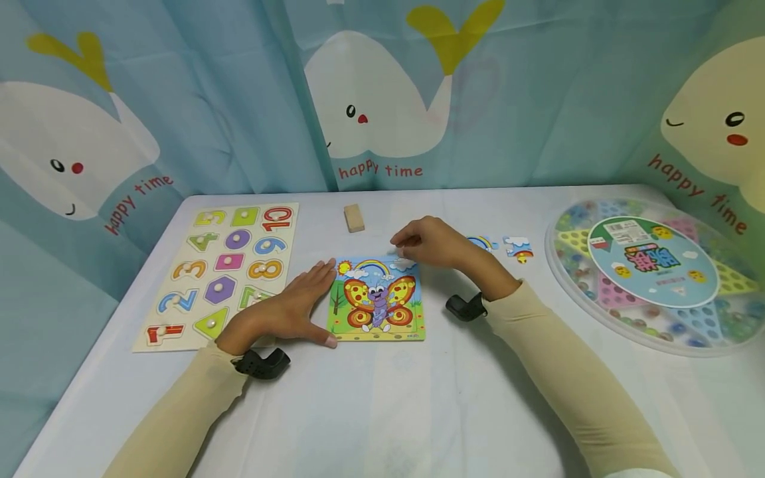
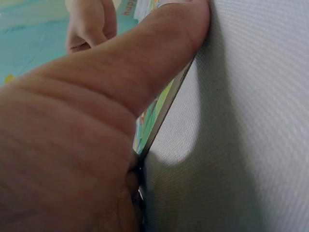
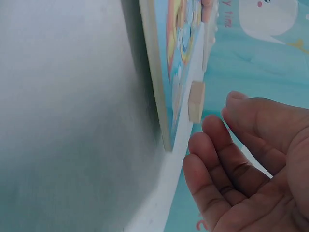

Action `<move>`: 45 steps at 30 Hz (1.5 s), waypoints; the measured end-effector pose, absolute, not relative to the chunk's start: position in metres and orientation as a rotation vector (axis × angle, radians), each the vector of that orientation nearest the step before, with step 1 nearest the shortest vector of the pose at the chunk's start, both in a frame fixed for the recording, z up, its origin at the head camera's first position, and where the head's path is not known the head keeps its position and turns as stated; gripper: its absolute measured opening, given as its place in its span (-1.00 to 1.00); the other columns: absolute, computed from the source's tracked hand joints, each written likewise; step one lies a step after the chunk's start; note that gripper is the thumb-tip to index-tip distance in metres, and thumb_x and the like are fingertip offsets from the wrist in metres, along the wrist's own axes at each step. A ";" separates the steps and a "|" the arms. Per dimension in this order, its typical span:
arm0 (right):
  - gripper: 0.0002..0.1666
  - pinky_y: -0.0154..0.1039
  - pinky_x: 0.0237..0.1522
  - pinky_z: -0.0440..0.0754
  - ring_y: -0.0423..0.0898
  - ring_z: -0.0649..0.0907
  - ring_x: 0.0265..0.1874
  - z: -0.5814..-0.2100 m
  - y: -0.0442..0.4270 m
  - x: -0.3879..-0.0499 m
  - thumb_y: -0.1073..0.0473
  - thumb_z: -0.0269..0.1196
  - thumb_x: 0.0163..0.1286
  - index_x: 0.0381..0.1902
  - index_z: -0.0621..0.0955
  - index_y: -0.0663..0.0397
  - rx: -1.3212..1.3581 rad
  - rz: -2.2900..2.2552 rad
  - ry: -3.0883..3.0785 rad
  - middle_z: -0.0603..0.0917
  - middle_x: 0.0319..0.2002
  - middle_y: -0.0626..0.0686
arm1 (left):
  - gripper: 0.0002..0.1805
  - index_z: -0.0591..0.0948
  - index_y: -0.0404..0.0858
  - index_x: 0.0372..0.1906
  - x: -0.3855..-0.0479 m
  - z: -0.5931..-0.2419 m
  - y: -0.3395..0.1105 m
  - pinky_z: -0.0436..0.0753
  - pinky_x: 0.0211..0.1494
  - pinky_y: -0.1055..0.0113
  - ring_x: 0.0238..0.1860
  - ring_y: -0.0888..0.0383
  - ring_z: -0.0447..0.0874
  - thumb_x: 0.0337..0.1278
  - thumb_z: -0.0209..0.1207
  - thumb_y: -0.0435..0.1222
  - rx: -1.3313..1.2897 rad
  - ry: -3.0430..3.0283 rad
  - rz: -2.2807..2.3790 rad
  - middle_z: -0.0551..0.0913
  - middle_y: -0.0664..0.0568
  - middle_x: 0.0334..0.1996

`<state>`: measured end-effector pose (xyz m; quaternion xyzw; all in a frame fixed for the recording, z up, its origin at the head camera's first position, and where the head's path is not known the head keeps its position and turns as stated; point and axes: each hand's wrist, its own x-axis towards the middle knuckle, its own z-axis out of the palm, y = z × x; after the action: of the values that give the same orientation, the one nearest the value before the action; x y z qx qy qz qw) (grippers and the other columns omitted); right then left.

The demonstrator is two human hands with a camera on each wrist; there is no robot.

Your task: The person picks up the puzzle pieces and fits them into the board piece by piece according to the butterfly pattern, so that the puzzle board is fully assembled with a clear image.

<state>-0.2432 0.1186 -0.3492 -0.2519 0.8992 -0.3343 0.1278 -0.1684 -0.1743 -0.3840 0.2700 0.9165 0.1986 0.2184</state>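
A butterfly jigsaw puzzle point(image 1: 376, 302) lies flat at the middle of the table. Along its left edge rests my left hand point(image 1: 287, 309), fingers straight and thumb spread to the lower left corner. In the left wrist view the thumb point(image 2: 159, 53) lies against the board's edge. Over the puzzle's upper right corner hovers my right hand point(image 1: 439, 244), its fingers loosely bent. The right wrist view shows nothing between the thumb and fingers point(image 3: 231, 159). Two loose jigsaw pieces with rainbow parts, one partly behind the right wrist point(image 1: 485, 243) and one beside it point(image 1: 518, 248), lie to the right.
A number and shape board point(image 1: 203, 265) with knobbed pieces lies at the left, partly under the left forearm. Behind the puzzle sits a small wooden block point(image 1: 354, 218). A round lidded marble game point(image 1: 654, 272) fills the right side. A whale-print curtain point(image 1: 239, 99) hangs behind.
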 end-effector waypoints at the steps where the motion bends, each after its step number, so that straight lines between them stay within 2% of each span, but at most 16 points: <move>1: -0.70 -0.08 0.02 0.58 0.01 0.62 -0.06 -0.349 0.121 -0.244 0.33 0.24 0.35 0.02 0.66 0.28 -0.740 -0.980 2.621 0.69 -0.04 0.13 | 0.36 -0.16 -0.25 0.55 -0.168 -0.384 -0.174 -0.26 0.50 0.03 0.52 0.08 -0.49 -0.20 0.43 0.19 0.745 2.536 0.552 -0.36 0.06 0.55; 16: -0.68 -0.04 0.08 0.55 0.08 0.62 0.01 -0.354 0.167 -0.252 0.39 0.19 0.35 0.05 0.63 0.34 -0.640 -1.105 2.610 0.68 -0.01 0.22 | 0.36 -0.18 -0.23 0.56 -0.169 -0.384 -0.175 -0.26 0.50 0.04 0.51 0.10 -0.51 -0.19 0.41 0.20 0.746 2.533 0.547 -0.38 0.07 0.55; 27: -0.69 -0.24 -0.19 0.58 0.06 0.62 -0.05 -0.353 0.205 -0.249 0.35 0.19 0.36 0.04 0.65 0.31 -0.578 -1.028 2.708 0.67 -0.01 0.24 | 0.37 -0.18 -0.23 0.56 -0.169 -0.385 -0.175 -0.26 0.50 0.05 0.52 0.10 -0.50 -0.22 0.43 0.20 0.733 2.541 0.547 -0.37 0.07 0.55; 39: -0.64 0.05 0.02 0.53 0.17 0.56 0.06 -0.349 0.224 -0.247 0.32 0.13 0.42 0.13 0.59 0.31 -0.537 -0.992 2.737 0.57 0.13 0.31 | 0.38 -0.18 -0.25 0.55 -0.170 -0.385 -0.175 -0.28 0.50 0.09 0.51 0.13 -0.52 -0.21 0.44 0.18 0.743 2.524 0.582 -0.39 0.07 0.55; 45: -0.61 0.06 0.01 0.55 0.21 0.54 0.08 -0.350 0.231 -0.247 0.25 0.19 0.42 0.15 0.57 0.32 -0.536 -0.966 2.724 0.56 0.14 0.32 | 0.37 -0.17 -0.25 0.55 -0.170 -0.385 -0.174 -0.28 0.50 0.09 0.51 0.13 -0.52 -0.21 0.44 0.17 0.735 2.529 0.570 -0.38 0.08 0.55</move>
<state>-0.2470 0.2313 -0.3497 -0.1813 0.9220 -0.3269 0.1012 -0.1698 -0.1741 -0.3851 0.2660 0.9152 0.2062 0.2217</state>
